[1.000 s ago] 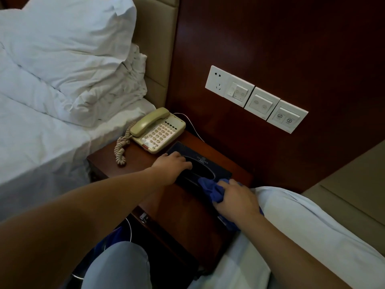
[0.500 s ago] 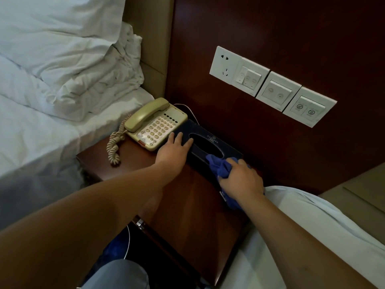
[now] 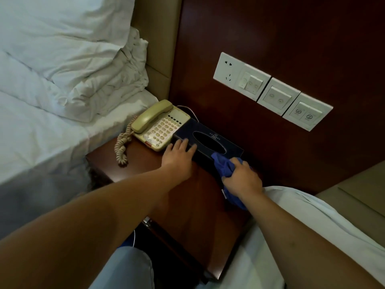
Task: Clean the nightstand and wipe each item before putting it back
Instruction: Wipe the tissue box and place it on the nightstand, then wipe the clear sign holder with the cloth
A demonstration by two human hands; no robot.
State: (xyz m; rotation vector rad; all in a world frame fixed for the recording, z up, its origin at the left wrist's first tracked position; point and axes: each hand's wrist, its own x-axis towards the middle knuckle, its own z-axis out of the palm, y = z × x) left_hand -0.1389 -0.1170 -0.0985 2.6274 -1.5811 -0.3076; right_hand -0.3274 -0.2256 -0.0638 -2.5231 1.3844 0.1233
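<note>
Fingers (image 3: 183, 143) of the left hand (image 3: 177, 157) lie straight on the near end of the dark tissue box (image 3: 208, 140); those of the right hand (image 3: 241, 180) bunch a blue cloth (image 3: 223, 165) against its other end. The box sits on the tabletop (image 3: 187, 195), touching the beige telephone (image 3: 158, 126), below the wall switches (image 3: 273, 90).

A hotel bedroom: bed (image 3: 52, 122), nightstand (image 3: 187, 205) phone (image 3: 160, 126), wall switch panels (image 3: 273, 90)
</note>
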